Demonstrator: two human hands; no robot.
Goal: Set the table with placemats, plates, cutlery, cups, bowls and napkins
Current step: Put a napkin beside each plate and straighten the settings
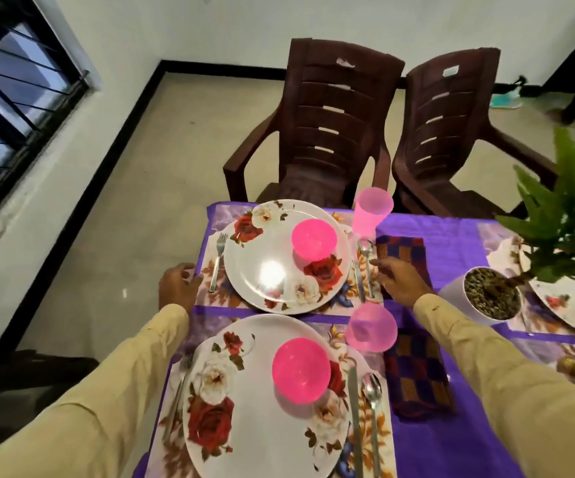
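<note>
- Your left hand (179, 288), centre-left of the frame, curls its fingers over the left edge of the far placemat (206, 281) and appears to grip it.
- Your right hand (401, 282), right of centre, lies with fingers stretched out and holds nothing. Its fingertips reach the mat's right edge beside the spoon (367, 260), and the palm lies over the checked napkin (400, 248).
- The step in hand looks like squaring up this far setting, with one hand at each end of the mat.
- The mat sits at the table's upper-left corner, beneath the flowered plate (262, 270) and the pink bowl (313, 239), just above the near setting.
- Its long axis runs across the frame, left to right, with the right end slightly lower.
- The fork (217, 262) and spoon lie across that axis, with tines and spoon bowl pointing to the top of the frame.
- Any next move calls for both hands sliding together, low and slow, so the loaded plate and the pink cup (370, 215) at the mat's upper-right corner do not tip.
</note>
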